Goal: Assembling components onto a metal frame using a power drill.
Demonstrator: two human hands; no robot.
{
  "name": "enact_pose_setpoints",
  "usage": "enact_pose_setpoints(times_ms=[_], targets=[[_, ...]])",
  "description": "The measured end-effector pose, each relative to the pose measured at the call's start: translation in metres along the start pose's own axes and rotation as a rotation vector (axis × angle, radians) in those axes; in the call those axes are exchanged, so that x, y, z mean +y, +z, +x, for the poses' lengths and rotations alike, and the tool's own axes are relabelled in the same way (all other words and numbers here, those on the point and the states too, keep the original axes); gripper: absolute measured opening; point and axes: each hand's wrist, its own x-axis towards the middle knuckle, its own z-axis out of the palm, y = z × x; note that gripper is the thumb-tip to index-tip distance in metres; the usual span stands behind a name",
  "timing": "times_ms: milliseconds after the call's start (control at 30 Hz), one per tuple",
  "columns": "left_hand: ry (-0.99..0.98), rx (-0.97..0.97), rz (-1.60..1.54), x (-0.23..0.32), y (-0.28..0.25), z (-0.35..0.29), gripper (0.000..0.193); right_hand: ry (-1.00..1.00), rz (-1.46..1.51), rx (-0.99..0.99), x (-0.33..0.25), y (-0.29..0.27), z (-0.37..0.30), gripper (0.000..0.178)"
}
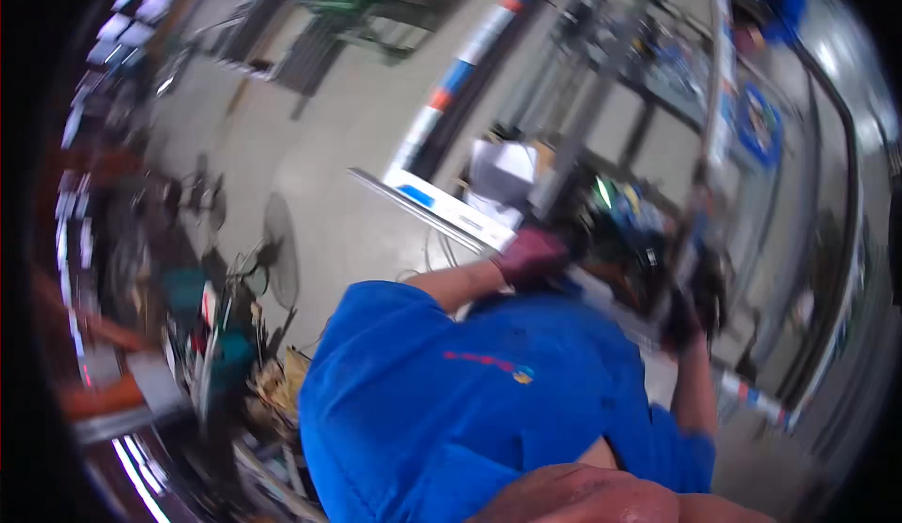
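Motion blur smears the whole view. The left hand (529,256) and right hand (692,299), both gloved, sit too soft to show what they grip. Clutter on the bench (620,222) between them cannot be told apart; the blue shirt (470,401) is cut by the lower edge

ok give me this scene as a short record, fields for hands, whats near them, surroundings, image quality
left hand: in a dark reddish glove, on or at a long metal bar; grip unclear
right hand: in a dark glove, raised at the same bar; what it holds is blurred
person: blue shirt, bent over the work
near hands: white panel, dark machine parts
surroundings: pale floor, fan, clutter at left
image quality: heavy motion blur, fine detail unreadable
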Motion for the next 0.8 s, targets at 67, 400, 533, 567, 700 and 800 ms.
enact_pose_setpoints(times_ms=[67,400,533,567,700,800], targets=[[0.016,0.234,-0.175,-0.001,0.020,-0.002,0.011,0.137,-0.423,0.232,0.012,-0.074,0.057,0.067],[-0.167,-0.118,-0.135,0.026,-0.022,0.029,0.020,-0.027,-0.544,0.088,0.042,-0.077,0.103,0.051],[-0.189,-0.135,-0.174,0.031,-0.022,0.027,0.023,-0.765,-1.654,-0.116,0.042,-0.076,0.092,0.054],[-0.200,-0.105,-0.173,0.032,-0.022,0.028,0.026,-0.758,-1.651,-0.107,0.038,-0.064,0.091,0.054],[-0.205,-0.094,-0.142,0.036,-0.025,0.032,0.030,-0.096,-0.775,0.164,0.025,0.019,0.074,0.060],[-0.219,-0.137,-0.149,0.034,-0.026,0.034,0.032,-0.160,-0.863,0.125,0.034,0.003,0.089,0.068]])
